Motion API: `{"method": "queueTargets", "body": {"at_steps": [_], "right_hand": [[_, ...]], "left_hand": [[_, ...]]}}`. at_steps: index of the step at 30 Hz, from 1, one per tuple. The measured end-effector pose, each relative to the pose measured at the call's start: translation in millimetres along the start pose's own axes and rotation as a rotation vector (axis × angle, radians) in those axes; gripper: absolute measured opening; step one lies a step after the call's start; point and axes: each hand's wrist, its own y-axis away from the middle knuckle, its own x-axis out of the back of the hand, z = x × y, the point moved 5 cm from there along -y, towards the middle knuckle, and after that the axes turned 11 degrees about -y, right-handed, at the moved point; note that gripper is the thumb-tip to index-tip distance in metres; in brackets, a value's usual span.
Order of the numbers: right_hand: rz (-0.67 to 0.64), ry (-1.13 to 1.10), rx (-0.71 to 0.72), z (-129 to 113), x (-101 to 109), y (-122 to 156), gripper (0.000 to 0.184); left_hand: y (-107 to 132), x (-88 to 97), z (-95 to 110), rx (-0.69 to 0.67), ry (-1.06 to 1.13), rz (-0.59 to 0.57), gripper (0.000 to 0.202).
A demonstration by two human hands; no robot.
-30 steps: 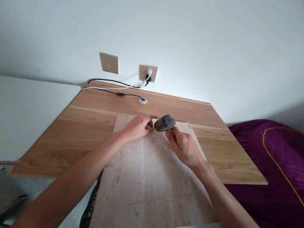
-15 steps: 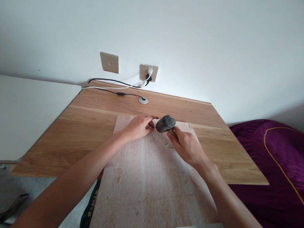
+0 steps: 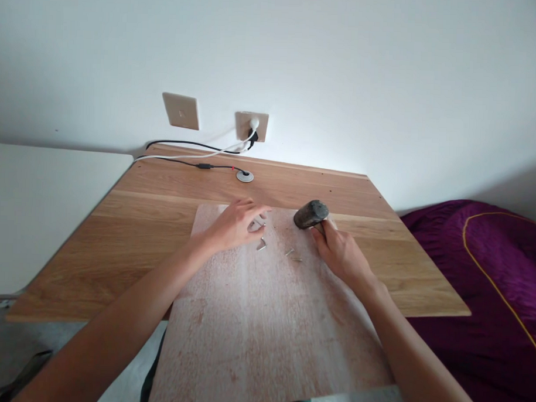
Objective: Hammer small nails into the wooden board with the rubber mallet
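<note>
My right hand [image 3: 343, 253] is wrapped round the handle of a hammer [image 3: 311, 215], whose dark, worn head is held above the far right part of a pale wooden board [image 3: 255, 329]. Over the board's far left part, my left hand [image 3: 236, 226] is curved, its thumb and fingers apart. Something small and silvery shows between them; whether it touches the hand I cannot tell. Just below the thumb lie small nails [image 3: 261, 245] on the board. Further right, between the two hands, are more thin nails [image 3: 289, 252].
Under the board is a wooden desk top [image 3: 148, 232]. Along the wall, black and white cables run to a socket [image 3: 252, 126] and a round cable grommet [image 3: 245, 176]. A white surface [image 3: 52, 217] adjoins at left, and purple fabric [image 3: 490, 250] lies at right.
The hammer in my right hand has moved right, away from my left hand. My left thumb and fingers have spread apart. The view has shifted slightly.
</note>
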Motion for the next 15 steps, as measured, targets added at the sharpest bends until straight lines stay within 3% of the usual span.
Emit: {"method": "queueTargets", "body": {"at_steps": [3,6,11,15], "right_hand": [[-0.007,-0.008,-0.001,-4,1,1,0.032],[-0.007,0.002,-0.020,-4,2,2,0.030],[-0.021,0.024,-0.028,-3,1,1,0.029],[-0.021,0.037,-0.019,-3,1,0,0.029]], "left_hand": [[-2,18.1,14,-0.069,-0.146,0.057,0.032],[2,28.0,32,-0.185,-0.220,0.007,0.033],[17,22.3,50,-0.382,-0.313,-0.219,0.020],[17,20.1,50,-0.376,-0.315,-0.248,0.017]]}}
